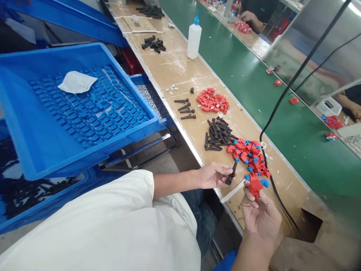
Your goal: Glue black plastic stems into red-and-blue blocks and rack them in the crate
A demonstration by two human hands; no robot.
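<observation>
Red-and-blue plastic piece [256,186] | clamped in our right hand [261,217] over the counter [175,64] | our left hand [212,175] pinches a black stick-like part [231,174] nearby, perhaps to keep both in view | black pile [218,132] close by, presumably for easy reach

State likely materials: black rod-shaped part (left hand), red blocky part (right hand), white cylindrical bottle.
Black rod-shaped part: probably moulded plastic, fairly matte; uniform black, little shine.
Red blocky part: likely rigid plastic, smooth; uniform colour, flat faces.
White cylindrical bottle: apparently translucent plastic, slightly glossy; cloudy walls.
</observation>
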